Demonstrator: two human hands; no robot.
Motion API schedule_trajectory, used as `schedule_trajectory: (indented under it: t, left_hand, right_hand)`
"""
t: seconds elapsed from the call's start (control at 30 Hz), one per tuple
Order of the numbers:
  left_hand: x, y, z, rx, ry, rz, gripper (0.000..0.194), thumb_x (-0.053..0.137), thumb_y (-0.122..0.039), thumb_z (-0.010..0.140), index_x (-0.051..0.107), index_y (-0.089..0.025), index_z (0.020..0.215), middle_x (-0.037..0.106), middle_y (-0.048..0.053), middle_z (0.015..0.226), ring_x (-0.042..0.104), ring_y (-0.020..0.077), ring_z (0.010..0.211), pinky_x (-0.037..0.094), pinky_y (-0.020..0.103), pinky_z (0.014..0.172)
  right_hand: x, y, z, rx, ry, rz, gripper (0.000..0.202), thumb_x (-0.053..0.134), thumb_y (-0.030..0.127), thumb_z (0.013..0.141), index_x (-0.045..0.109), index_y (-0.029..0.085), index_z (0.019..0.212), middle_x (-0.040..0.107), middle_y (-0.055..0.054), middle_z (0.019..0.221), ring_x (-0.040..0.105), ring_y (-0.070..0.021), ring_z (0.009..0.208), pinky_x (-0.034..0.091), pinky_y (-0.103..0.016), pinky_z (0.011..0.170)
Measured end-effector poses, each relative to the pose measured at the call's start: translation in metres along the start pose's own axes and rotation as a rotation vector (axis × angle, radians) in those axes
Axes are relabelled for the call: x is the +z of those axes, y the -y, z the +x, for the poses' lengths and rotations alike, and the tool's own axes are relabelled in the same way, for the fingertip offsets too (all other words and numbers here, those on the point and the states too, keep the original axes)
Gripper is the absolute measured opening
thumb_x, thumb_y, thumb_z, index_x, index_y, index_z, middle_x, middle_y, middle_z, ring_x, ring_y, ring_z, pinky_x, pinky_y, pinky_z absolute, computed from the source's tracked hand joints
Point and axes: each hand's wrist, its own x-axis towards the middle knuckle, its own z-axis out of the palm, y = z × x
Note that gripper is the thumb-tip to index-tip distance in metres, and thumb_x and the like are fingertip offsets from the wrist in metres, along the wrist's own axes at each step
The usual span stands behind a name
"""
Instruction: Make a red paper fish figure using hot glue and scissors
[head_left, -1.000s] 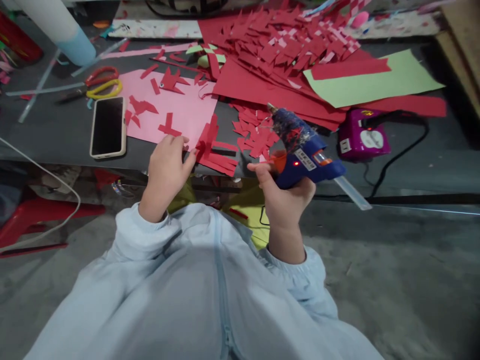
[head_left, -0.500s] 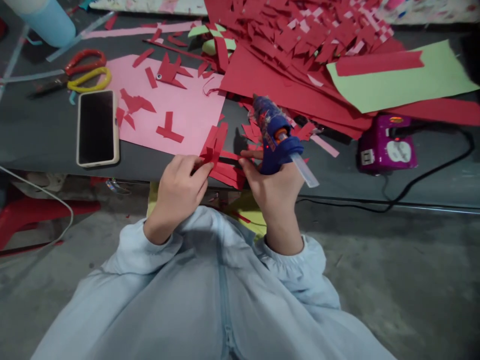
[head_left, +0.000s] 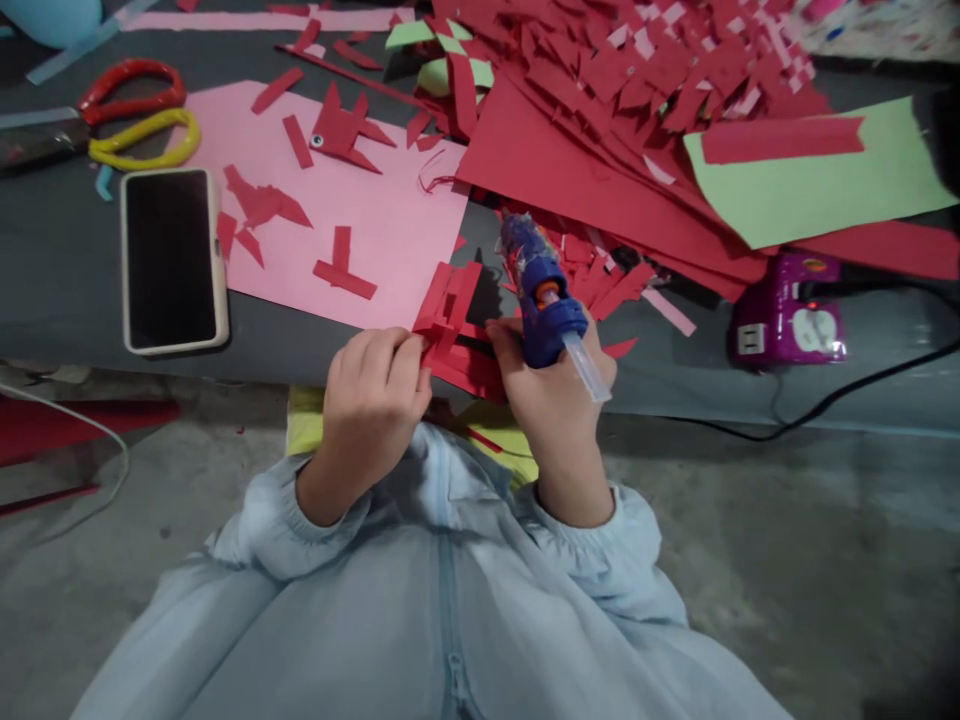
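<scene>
My left hand (head_left: 379,395) is closed at the table's front edge, its fingertips gripping the end of some red paper strips (head_left: 448,310) that cross one another. Wrapped around the handle of a blue hot glue gun (head_left: 541,285) is my right hand (head_left: 559,415). The gun points away from me, and a clear glue stick (head_left: 587,365) sticks out of its back. My right thumb and fingertips come close to the red strips; whether they touch is hard to see. A pink sheet (head_left: 405,235) lies beyond my left hand, bearing a red paper fish (head_left: 345,135) with an eye.
Scissors (head_left: 142,140) with red and yellow handles and a phone (head_left: 171,260) lie at left. Red paper sheets (head_left: 555,165) and cut scraps fill the back, with a green sheet (head_left: 817,195) at right. A purple power adapter (head_left: 791,315) trails a black cord (head_left: 840,375).
The view has shifted slightly. My left fingers have curled further over the near end of the red strips. The glue gun has swung to point a little more straight ahead.
</scene>
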Motion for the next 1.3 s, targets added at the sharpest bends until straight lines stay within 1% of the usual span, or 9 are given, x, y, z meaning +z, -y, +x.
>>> schedule_trajectory:
  t: [0.1,0.2,0.33,0.53,0.7,0.8,0.93,1.13,1.3]
  left_hand:
    - [-0.001,-0.002,0.000,0.010,0.021,0.010,0.016,0.061,-0.016,0.090,0.070,-0.013,0.103,0.073,0.011,0.098,0.064,0.0255,0.093,0.051,0.038,0.080]
    - [-0.001,-0.003,-0.002,0.033,0.053,0.010,0.017,0.060,-0.016,0.090,0.071,-0.016,0.104,0.073,0.011,0.098,0.064,0.0259,0.092,0.049,0.038,0.077]
    - [-0.001,-0.001,-0.005,0.070,0.054,-0.005,0.021,0.058,-0.015,0.091,0.070,-0.016,0.108,0.072,0.013,0.103,0.064,0.0261,0.095,0.048,0.038,0.079]
    - [0.002,0.000,-0.007,0.068,0.035,-0.015,0.019,0.058,-0.015,0.093,0.066,-0.013,0.109,0.073,0.013,0.102,0.063,0.0249,0.094,0.046,0.037,0.080]
    - [0.003,-0.001,-0.005,0.039,0.019,-0.029,0.026,0.057,-0.018,0.093,0.063,-0.007,0.116,0.073,0.015,0.102,0.063,0.0260,0.095,0.046,0.038,0.082]
    - [0.001,-0.002,-0.002,-0.010,0.078,-0.032,0.032,0.056,-0.018,0.092,0.064,-0.010,0.122,0.072,0.012,0.101,0.063,0.0247,0.093,0.045,0.037,0.081]
    - [-0.001,-0.001,0.001,-0.037,0.113,-0.049,0.037,0.057,-0.018,0.091,0.064,-0.012,0.127,0.071,0.010,0.100,0.062,0.0242,0.091,0.045,0.037,0.080]
    - [-0.002,0.002,0.001,-0.032,0.125,-0.077,0.026,0.058,-0.018,0.089,0.067,-0.014,0.113,0.072,0.010,0.100,0.062,0.0257,0.092,0.046,0.038,0.078]
    - [0.000,0.002,0.000,-0.054,0.132,-0.107,0.016,0.057,-0.016,0.088,0.065,-0.016,0.102,0.071,0.009,0.094,0.062,0.0261,0.089,0.046,0.039,0.078]
  right_hand:
    - [-0.001,-0.002,-0.002,0.025,0.046,0.018,0.036,0.064,0.059,0.080,0.069,0.025,0.090,0.074,-0.008,0.089,0.070,-0.0305,0.080,0.056,-0.050,0.076]
    - [-0.001,-0.005,-0.004,0.103,0.109,0.071,0.037,0.068,0.059,0.077,0.070,0.025,0.093,0.072,-0.005,0.081,0.070,-0.0303,0.074,0.057,-0.050,0.072]
    - [-0.004,-0.001,-0.005,0.128,0.123,0.117,0.039,0.072,0.058,0.076,0.070,0.026,0.098,0.070,-0.003,0.076,0.069,-0.0279,0.071,0.057,-0.047,0.069]
    - [-0.008,0.006,-0.003,0.166,0.180,0.147,0.034,0.075,0.053,0.075,0.069,0.026,0.095,0.068,-0.001,0.071,0.066,-0.0240,0.064,0.055,-0.040,0.060]
    - [-0.004,0.003,0.000,0.125,0.128,0.137,0.032,0.074,0.048,0.077,0.069,0.029,0.102,0.070,-0.001,0.078,0.069,-0.0259,0.072,0.057,-0.045,0.068]
    - [-0.004,0.004,0.001,0.092,0.104,0.131,0.034,0.073,0.047,0.078,0.069,0.029,0.106,0.072,-0.002,0.085,0.071,-0.0268,0.077,0.057,-0.047,0.073]
    - [-0.004,0.004,0.004,0.113,0.148,0.124,0.036,0.072,0.049,0.079,0.067,0.029,0.108,0.071,-0.002,0.081,0.071,-0.0279,0.075,0.057,-0.049,0.074]
    - [-0.003,0.004,0.006,0.131,0.145,0.113,0.037,0.073,0.050,0.076,0.067,0.028,0.105,0.072,-0.002,0.079,0.071,-0.0291,0.074,0.057,-0.050,0.071]
    - [-0.002,-0.001,0.006,0.071,0.128,0.118,0.036,0.073,0.052,0.076,0.067,0.029,0.102,0.072,-0.001,0.077,0.071,-0.0284,0.072,0.057,-0.048,0.069]
